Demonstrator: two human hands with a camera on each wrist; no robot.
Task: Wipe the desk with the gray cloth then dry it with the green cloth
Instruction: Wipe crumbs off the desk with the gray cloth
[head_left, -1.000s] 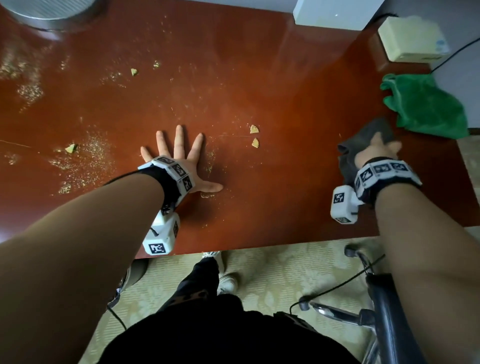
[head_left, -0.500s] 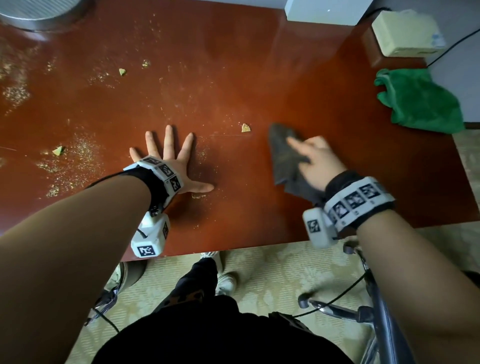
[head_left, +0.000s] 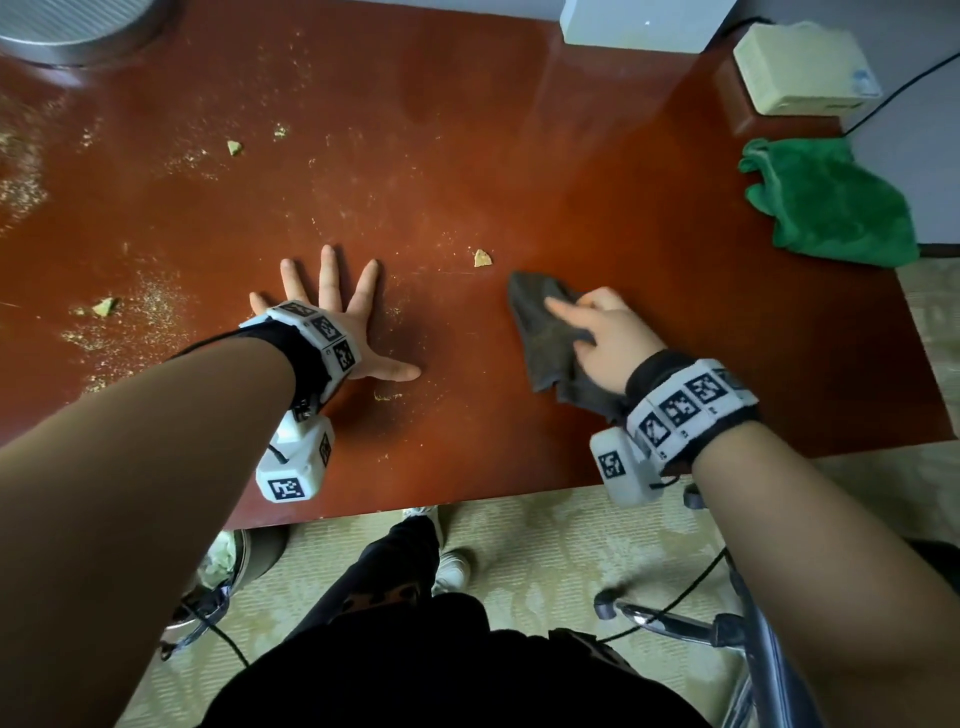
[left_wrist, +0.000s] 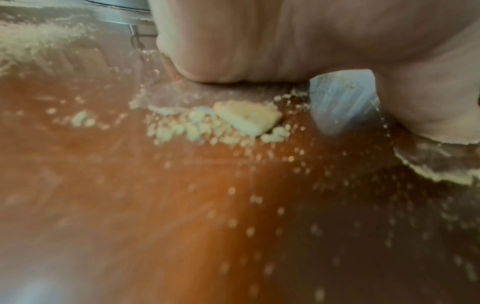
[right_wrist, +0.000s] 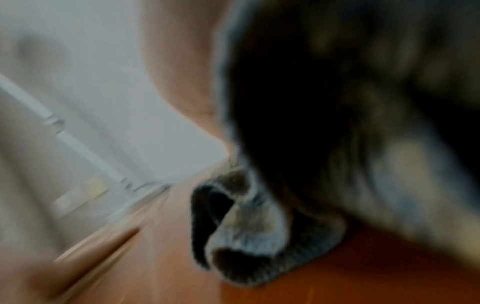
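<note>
Two cloths are being tracked: the gray cloth (head_left: 550, 338) is being pressed onto the surface (head_left: 519, 156) by the right hand (head_left: 608, 343), near the middle of the near edge; the green cloth (head_left: 826, 202) is lying bunched and untouched at the right edge, toward the far right corner.

The right hand's fingers (head_left: 563, 312) are being laid on top of the gray cloth, index extended; whether the rest of the hand is gripping a fold cannot be told, since the right wrist view is being blurred out.

The left hand (head_left: 337, 312) is being held flat with fingers spread wide, holding nothing, near the near edge; crumbs are piling against its heel in the left wrist view.

Key relation: one large crumb (head_left: 482, 257) is sitting just beyond the cloth's far tip, toward the far-left. The cloth's long axis is running from near edge to far edge. The remaining crumbs (head_left: 104, 306) and dust are being left on the left half, nearer the left hand, so the next stroke is likely being aimed leftward.

Wiping is judged barely started; drying is not yet begun.
</note>
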